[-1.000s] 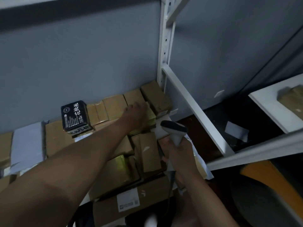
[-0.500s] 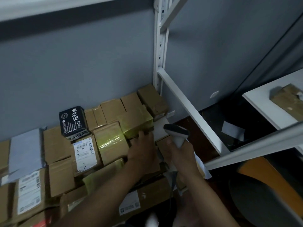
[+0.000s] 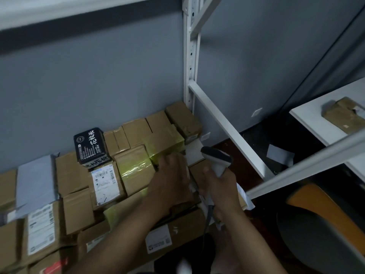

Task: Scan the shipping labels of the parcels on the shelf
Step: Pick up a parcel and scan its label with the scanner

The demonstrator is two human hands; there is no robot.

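Observation:
Several brown cardboard parcels point(image 3: 136, 133) lie packed on the shelf, some wrapped in yellow tape point(image 3: 166, 143). One parcel shows a white shipping label point(image 3: 105, 183) facing up; another label point(image 3: 158, 241) sits on the long front box. My left hand point(image 3: 171, 182) rests flat on a small parcel near the shelf's right end, its fingers reaching the yellow-taped one. My right hand point(image 3: 219, 192) grips the handle of a grey barcode scanner point(image 3: 216, 158), whose head points away over the parcels. The parcel under my left hand is mostly hidden.
A black printed box point(image 3: 91, 147) stands on the parcels at the back. A grey mailer point(image 3: 35, 180) lies at left. The white shelf post point(image 3: 189, 56) and side rail point(image 3: 227, 131) bound the right. A neighbouring shelf point(image 3: 308, 119) holds a brown parcel point(image 3: 343, 115); an orange seat point(image 3: 324, 210) is below.
My left hand has drawn back from the rear parcels to a nearer one beside the scanner, uncovering the labelled parcel. The right hand and scanner have stayed almost still.

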